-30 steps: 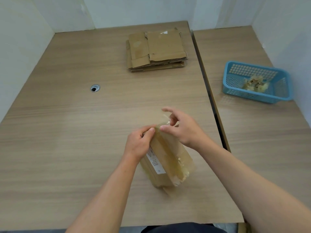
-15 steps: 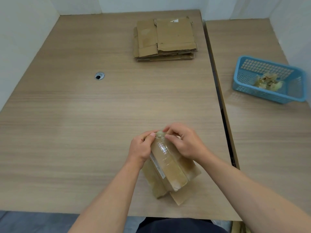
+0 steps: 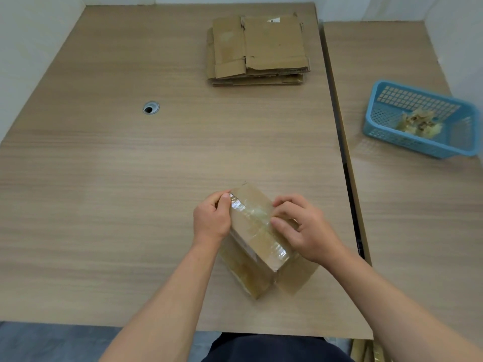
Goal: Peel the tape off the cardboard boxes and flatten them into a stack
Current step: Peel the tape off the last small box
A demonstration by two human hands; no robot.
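So the blue basket [image 3: 413, 145] off to the right has a clump of peeled scraps [image 3: 418, 122] in it, same as before. The box [image 3: 261, 259] sits tilted near the table's [image 3: 130, 178] front edge, one flap splayed out. Left hand [image 3: 211, 218] grips its far left corner, and right hand [image 3: 303, 228] is curled on the top face, pinching at the tape [image 3: 251, 212]. Half a second back both hands pinched at the top end, so the right's slid down. The flat stack [image 3: 261, 48] is at the far edge.
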